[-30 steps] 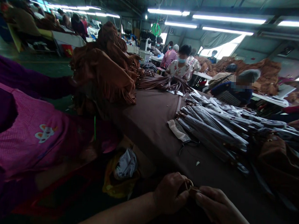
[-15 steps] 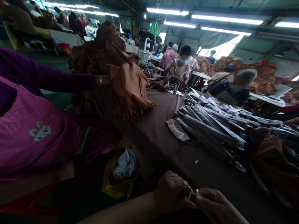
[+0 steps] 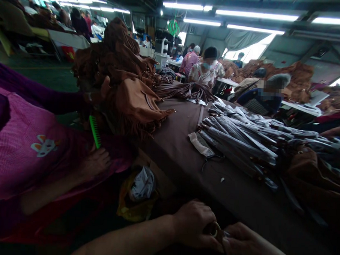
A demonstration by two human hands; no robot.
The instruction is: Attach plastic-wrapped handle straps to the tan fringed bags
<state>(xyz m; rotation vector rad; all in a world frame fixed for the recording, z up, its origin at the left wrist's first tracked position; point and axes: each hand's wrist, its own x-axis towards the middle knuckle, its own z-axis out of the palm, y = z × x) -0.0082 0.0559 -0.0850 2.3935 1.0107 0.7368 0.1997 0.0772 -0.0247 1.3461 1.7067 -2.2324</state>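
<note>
Head view: left hand (image 3: 192, 224) and right hand (image 3: 245, 245) both pinch a metal ring (image 3: 214, 229) between them at the worktop (image 3: 180, 150) edge; a loose pinch could drop it.

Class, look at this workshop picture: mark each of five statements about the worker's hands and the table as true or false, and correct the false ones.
1. The left hand and the right hand meet at a small metal ring. True.
2. The plastic-wrapped straps lie on the floor. False: they lie in a pile on the brown table.
3. A co-worker's hand in pink holds a green comb. True.
4. The fringed bags are blue. False: they are brown.
5. The ceiling lights are switched off. False: they glow brightly.
</note>
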